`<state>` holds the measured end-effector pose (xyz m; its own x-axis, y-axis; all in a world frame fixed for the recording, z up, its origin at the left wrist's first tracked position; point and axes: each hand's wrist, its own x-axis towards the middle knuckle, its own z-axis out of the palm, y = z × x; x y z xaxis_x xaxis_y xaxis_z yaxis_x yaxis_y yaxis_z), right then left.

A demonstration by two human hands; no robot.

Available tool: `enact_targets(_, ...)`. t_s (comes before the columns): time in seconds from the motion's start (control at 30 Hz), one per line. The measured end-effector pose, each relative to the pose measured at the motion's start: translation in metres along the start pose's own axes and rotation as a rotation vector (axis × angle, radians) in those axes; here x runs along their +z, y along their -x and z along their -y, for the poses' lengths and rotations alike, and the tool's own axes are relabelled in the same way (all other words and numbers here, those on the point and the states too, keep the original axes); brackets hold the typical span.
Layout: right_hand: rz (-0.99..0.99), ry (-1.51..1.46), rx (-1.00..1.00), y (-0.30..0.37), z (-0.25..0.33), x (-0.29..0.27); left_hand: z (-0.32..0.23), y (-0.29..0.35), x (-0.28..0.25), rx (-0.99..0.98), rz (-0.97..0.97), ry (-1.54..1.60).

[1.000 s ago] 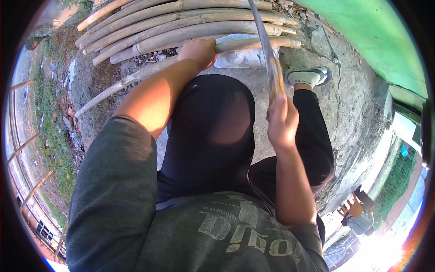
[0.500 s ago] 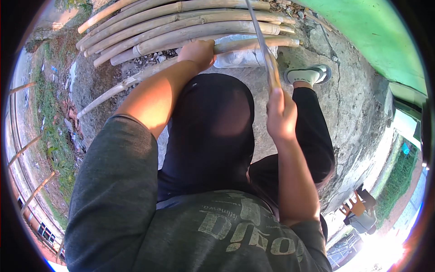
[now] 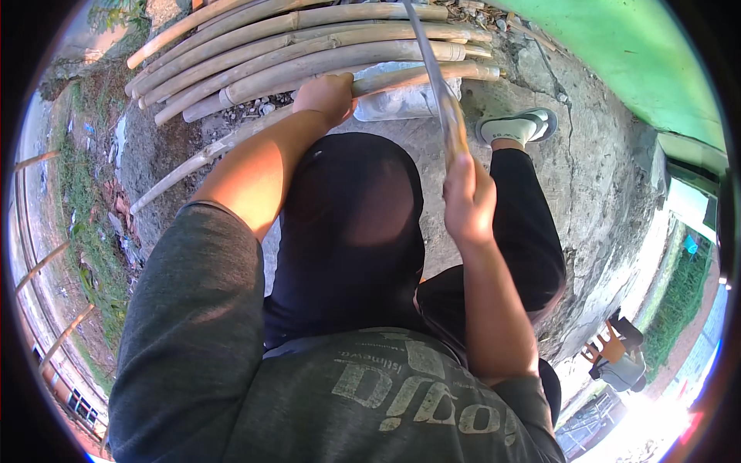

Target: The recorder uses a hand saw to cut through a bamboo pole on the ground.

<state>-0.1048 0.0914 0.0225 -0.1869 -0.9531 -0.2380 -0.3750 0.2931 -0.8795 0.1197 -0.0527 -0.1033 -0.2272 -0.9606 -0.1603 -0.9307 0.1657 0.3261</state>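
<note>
My left hand [image 3: 324, 98] is wrapped round a bamboo pole [image 3: 204, 157], its fingers closed on top of it. This pole slants across in front of my knee, and its right part lies over a whitish translucent block or bundle [image 3: 397, 105]. In my right hand [image 3: 470, 202] is the brownish handle of a long-bladed tool [image 3: 434, 69]. Its narrow grey blade points away from me, past the pole's right part, and runs out of the top of the picture. The blade appears nearly edge-on; whether it touches the pole, I cannot tell.
Several bamboo poles [image 3: 332, 55] lie side by side beyond the held one. My sandalled foot [image 3: 513, 128] rests on the cracked concrete [image 3: 594, 154] at the right. A green wall [image 3: 617, 54] stands far right, a grassy strip [image 3: 89, 208] lies left, and another person [image 3: 622, 370] is behind at the right.
The view has shifted slightly, so nearly everything sits a little further left. Both hands keep their grips, and the blade stays over the pole's right part.
</note>
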Motion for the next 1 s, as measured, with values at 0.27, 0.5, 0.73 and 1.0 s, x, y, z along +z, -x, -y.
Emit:
enact_targets(0.27,0.053,0.083,-0.092,0.107,-0.005,-0.030,0.010,-0.001,-0.012,-0.105,0.063,-0.003)
enact_targets(0.5,-0.006,0.135,-0.137,-0.001,-0.002,0.009,0.000,-0.003,0.002,-0.035,0.069,0.004)
enact_targets(0.73,0.004,-0.345,-0.168,0.023,0.002,-0.047,0.005,0.001,-0.004,-0.042,0.042,0.063)
enact_targets(1.0,-0.096,-0.392,-0.096,0.049,-0.010,-0.056,0.002,0.004,-0.003,-0.053,0.051,0.043)
